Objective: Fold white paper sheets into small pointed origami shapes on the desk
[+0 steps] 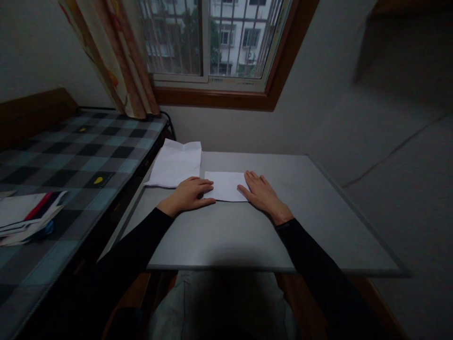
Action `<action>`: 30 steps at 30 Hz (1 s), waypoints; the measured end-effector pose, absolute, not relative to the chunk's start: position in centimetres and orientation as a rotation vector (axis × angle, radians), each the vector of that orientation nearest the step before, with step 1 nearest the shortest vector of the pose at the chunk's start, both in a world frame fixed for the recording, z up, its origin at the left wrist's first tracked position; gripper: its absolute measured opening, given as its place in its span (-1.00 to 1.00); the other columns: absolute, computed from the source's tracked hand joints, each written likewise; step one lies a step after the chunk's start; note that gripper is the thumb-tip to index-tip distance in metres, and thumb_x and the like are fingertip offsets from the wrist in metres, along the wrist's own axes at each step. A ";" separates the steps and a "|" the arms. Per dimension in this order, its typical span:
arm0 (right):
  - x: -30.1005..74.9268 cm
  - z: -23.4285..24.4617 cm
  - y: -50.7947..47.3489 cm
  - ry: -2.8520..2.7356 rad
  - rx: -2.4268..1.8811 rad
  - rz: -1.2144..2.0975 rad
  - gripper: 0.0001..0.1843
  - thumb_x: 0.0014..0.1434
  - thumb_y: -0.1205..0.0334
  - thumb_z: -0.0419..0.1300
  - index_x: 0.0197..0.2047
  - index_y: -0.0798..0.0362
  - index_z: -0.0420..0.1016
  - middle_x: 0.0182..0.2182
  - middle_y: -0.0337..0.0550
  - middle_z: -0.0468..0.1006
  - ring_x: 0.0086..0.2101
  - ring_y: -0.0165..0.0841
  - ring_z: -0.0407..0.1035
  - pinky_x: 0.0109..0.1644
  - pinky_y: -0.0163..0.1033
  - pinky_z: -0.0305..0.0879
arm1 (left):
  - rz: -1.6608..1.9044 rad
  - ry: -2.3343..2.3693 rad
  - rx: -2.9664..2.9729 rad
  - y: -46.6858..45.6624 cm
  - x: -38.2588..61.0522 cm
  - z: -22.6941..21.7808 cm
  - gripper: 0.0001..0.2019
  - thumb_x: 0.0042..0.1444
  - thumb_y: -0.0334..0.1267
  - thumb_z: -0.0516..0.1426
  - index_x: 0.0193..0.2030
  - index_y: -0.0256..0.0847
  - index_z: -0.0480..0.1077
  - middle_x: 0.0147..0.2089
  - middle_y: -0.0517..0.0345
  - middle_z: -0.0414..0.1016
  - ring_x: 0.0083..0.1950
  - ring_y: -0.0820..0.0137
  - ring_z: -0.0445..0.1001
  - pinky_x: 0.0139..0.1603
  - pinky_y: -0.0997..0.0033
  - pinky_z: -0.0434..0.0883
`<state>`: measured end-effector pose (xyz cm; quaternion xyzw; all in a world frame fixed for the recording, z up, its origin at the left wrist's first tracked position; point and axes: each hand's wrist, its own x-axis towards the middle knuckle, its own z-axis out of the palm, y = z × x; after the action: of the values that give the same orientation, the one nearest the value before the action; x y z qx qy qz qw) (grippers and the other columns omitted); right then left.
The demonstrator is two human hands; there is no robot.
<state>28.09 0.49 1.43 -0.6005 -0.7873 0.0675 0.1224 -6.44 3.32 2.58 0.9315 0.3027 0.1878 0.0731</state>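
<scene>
A white sheet of paper (pixel 227 186), seemingly folded into a small rectangle, lies flat on the pale table (pixel 219 236). At its left edge rests my left hand (pixel 190 193), fingers apart and thumb pointing toward the paper's lower corner. My right hand (pixel 262 192) lies flat over the right edge, its fingers stretched out and partly covering the corner. Both hands touch the paper or the table right beside it, and neither grips anything. Beyond my left hand sits a stack of larger white sheets (pixel 177 163) with creases in the top one.
To the left, a bed with a checked cover (pixel 116 151) adjoins the table, bearing a pile of papers or cloth (pixel 31 215). A barred window (pixel 212 42) with a patterned curtain (pixel 123 61) is behind. The wall (pixel 399 198) borders the table's right side.
</scene>
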 end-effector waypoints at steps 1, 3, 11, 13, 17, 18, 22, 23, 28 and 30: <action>28.2 1.9 0.5 -2.319 -1.690 0.215 -0.11 0.58 -0.33 -0.13 0.68 0.12 0.18 0.64 0.20 0.13 0.62 0.06 -0.02 0.69 0.37 -0.17 | 0.579 0.912 2.787 3.3 -6.5 2.7 -0.51 0.47 0.25 0.19 0.25 -0.04 0.62 0.39 -0.01 0.63 0.36 0.08 0.62 0.44 -0.05 0.45; 28.4 2.9 0.2 -2.380 -1.485 0.297 -0.18 0.57 -0.33 -0.05 0.66 -0.03 0.25 0.65 0.06 0.15 0.61 0.02 0.04 0.69 0.34 -0.12 | 0.599 0.919 2.765 3.4 -6.5 2.8 -0.54 0.54 0.21 0.11 0.20 -0.03 0.64 0.34 0.03 0.67 0.31 0.12 0.66 0.38 -0.02 0.48; 28.6 4.4 -1.0 -2.288 -1.272 0.512 -0.40 0.30 -0.09 0.44 0.34 -0.08 0.68 0.30 -0.01 0.68 0.27 0.03 0.57 0.47 0.23 0.41 | 0.617 0.920 2.744 4.0 -6.6 2.5 -0.58 0.61 0.10 0.03 0.18 -0.03 0.63 0.25 0.09 0.73 0.23 0.20 0.70 0.35 0.05 0.49; 28.8 4.0 -0.7 -2.241 -1.268 0.546 -0.62 0.36 0.01 0.35 0.17 -0.13 0.78 0.26 -0.09 0.72 0.23 -0.02 0.61 0.45 0.20 0.44 | 0.587 0.903 2.772 4.2 -6.7 2.3 -0.63 0.59 0.06 0.07 0.20 -0.02 0.63 0.27 0.08 0.71 0.25 0.19 0.69 0.37 0.04 0.49; 29.2 3.9 -0.2 -2.223 -1.258 0.574 -0.71 0.43 0.05 0.27 0.04 -0.19 0.83 0.20 -0.18 0.75 0.20 -0.07 0.64 0.44 0.19 0.47 | 0.544 0.907 2.829 4.6 -7.1 1.9 -0.69 0.57 -0.09 0.09 0.20 0.01 0.65 0.28 0.09 0.71 0.25 0.18 0.68 0.42 -0.03 0.45; 29.2 4.0 -0.2 -2.223 -1.272 0.569 -0.71 0.44 0.04 0.26 0.05 -0.20 0.82 0.20 -0.19 0.75 0.21 -0.06 0.63 0.44 0.20 0.47 | 0.540 0.908 2.836 4.7 -7.1 1.9 -0.70 0.55 -0.11 0.11 0.20 0.02 0.65 0.27 0.10 0.71 0.25 0.18 0.68 0.44 -0.04 0.43; 29.1 4.1 -0.3 -2.210 -1.279 0.579 -0.72 0.44 -0.01 0.28 0.02 -0.22 0.83 0.20 -0.20 0.76 0.19 -0.05 0.65 0.42 0.20 0.50 | 0.561 0.886 2.829 4.6 -7.1 1.9 -0.72 0.53 -0.14 0.13 0.16 0.02 0.66 0.26 0.13 0.72 0.26 0.20 0.68 0.49 -0.06 0.41; 29.1 4.0 -0.3 -2.198 -1.260 0.581 -0.73 0.43 -0.01 0.29 0.01 -0.21 0.83 0.19 -0.19 0.76 0.17 -0.06 0.66 0.41 0.18 0.51 | 0.579 0.884 2.818 4.5 -7.1 2.0 -0.73 0.53 -0.13 0.13 0.15 0.02 0.67 0.25 0.13 0.73 0.26 0.21 0.68 0.49 -0.07 0.41; 29.3 3.3 -0.1 -2.192 -1.252 0.570 -0.76 0.39 0.07 0.29 -0.03 -0.18 0.82 0.19 -0.17 0.76 0.17 -0.08 0.66 0.40 0.17 0.51 | 0.654 0.882 2.778 4.1 -6.9 2.3 -0.74 0.50 -0.15 0.14 0.12 -0.03 0.66 0.23 0.11 0.74 0.23 0.20 0.70 0.53 -0.10 0.38; 29.3 3.3 -0.2 -2.206 -1.274 0.552 -0.75 0.35 0.10 0.29 -0.03 -0.17 0.81 0.19 -0.16 0.76 0.17 -0.08 0.65 0.40 0.18 0.50 | 0.639 0.882 2.784 4.2 -7.1 2.3 -0.72 0.43 -0.24 0.16 0.16 -0.03 0.64 0.25 0.10 0.72 0.26 0.20 0.68 0.57 -0.12 0.35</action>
<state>29.34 -0.21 3.28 -0.4714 -0.8163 0.2043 0.2641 -7.05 4.17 2.26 0.9286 0.2941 0.2131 0.0763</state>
